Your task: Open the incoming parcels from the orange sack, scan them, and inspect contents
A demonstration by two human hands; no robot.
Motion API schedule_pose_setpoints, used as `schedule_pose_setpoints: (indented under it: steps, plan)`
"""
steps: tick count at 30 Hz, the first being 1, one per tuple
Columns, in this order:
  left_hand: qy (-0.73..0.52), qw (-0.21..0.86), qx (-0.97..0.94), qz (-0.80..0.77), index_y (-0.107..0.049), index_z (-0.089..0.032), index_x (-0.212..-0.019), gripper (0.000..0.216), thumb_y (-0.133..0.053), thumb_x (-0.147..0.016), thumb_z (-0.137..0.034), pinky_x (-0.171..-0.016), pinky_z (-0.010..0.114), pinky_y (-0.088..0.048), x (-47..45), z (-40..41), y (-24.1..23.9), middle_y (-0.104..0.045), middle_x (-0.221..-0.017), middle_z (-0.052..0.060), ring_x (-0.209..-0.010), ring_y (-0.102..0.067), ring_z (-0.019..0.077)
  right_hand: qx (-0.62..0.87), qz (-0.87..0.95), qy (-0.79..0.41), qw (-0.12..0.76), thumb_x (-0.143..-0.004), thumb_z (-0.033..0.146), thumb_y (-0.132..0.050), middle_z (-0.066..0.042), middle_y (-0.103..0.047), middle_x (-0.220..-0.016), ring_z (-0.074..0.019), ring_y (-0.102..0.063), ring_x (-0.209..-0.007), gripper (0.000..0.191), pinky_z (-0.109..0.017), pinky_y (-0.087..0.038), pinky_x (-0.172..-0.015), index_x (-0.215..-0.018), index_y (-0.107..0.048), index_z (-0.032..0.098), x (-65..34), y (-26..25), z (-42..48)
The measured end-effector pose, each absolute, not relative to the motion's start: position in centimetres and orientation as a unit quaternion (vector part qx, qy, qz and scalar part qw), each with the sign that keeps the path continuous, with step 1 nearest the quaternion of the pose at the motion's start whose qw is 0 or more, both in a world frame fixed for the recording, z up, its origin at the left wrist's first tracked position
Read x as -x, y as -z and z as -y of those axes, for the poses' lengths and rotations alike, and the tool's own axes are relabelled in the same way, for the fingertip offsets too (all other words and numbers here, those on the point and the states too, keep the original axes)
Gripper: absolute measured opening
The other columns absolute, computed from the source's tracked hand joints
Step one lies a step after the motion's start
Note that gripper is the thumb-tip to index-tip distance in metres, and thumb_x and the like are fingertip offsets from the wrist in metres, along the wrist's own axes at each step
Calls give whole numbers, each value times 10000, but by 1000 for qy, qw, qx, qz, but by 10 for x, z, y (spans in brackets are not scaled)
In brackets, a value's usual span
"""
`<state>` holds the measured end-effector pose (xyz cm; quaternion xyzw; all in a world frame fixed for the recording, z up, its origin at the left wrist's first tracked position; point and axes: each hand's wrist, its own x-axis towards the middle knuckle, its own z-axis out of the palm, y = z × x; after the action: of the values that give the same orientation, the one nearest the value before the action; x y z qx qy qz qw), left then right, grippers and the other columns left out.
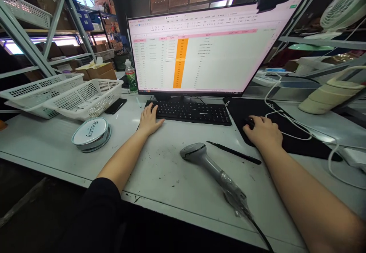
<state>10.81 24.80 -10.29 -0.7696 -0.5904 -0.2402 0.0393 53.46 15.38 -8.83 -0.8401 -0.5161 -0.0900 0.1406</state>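
My left hand (pixel 149 120) rests at the left end of a black keyboard (pixel 194 112), its fingers spread over the keys and the thumb stretched out to the right. On a black mouse pad (pixel 243 110), my right hand (pixel 264 131) is curled over a dark computer mouse (pixel 249 122), most of which the fingers hide. Behind the keyboard stands a monitor (pixel 223 62) showing a spreadsheet with an orange column. A grey barcode scanner (pixel 211 165) lies between my forearms, its handle partly wrapped in clear plastic. Beyond its head is a thin black pen-like stick (pixel 234 152).
On the left are white plastic baskets (pixel 85 96), a black phone (pixel 116 106) and a round case (pixel 91 131) lettered "beauty". A green-labelled bottle (pixel 130 77) stands beside the monitor. White cables (pixel 297 129) cross the pad near a cream tumbler (pixel 323 96).
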Motion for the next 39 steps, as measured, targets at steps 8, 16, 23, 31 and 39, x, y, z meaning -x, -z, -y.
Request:
schedule_pose_setpoints:
  steps: [8,16,23,31,39]
  plan:
    - [251,-41,742,621,-280,-179,-1633,874,-644,-916,-520,-1276,485,-319,-107,-258,99,-193,-1740,154,-1594,-248,352,833,525,89,148,-1026,446,-327,-231,-508,-1524,-387,-516,-1221,603,-470,-431,-919,-1493,-543,132,-534,88,-152]
    - [162,13,797,582,-459,-197,-1512,838,-680,-861,-676,-1252,603,-319,-124,-251,95,-136,-1761,144,-1583,-241,398,832,526,95,146,-1026,452,-316,-221,-507,-1526,-390,-516,-1234,614,-466,-427,-927,-1498,-539,129,-534,89,-152]
    - [153,19,800,580,-527,-241,-1483,757,-584,-903,-724,-1240,693,-263,-127,-245,96,-120,-1768,134,-1617,-139,414,828,530,99,152,-1031,435,-323,-221,-515,-1528,-397,-525,-1234,595,-481,-444,-936,-1492,-547,134,-540,93,-154]
    - [213,48,788,576,-469,-255,-1538,641,-532,-986,-576,-1299,633,-166,-117,-240,83,-198,-1750,125,-1622,-182,328,825,527,122,162,-1001,409,-368,-195,-546,-1493,-400,-564,-1210,576,-501,-489,-955,-1466,-580,142,-546,99,-157]
    - [168,65,787,591,-514,-280,-1510,583,-537,-981,-524,-1282,661,-183,-49,-209,63,-191,-1752,123,-1627,-174,328,815,538,136,167,-1006,390,-369,-213,-555,-1455,-388,-583,-1169,531,-507,-502,-919,-1402,-629,150,-552,103,-160]
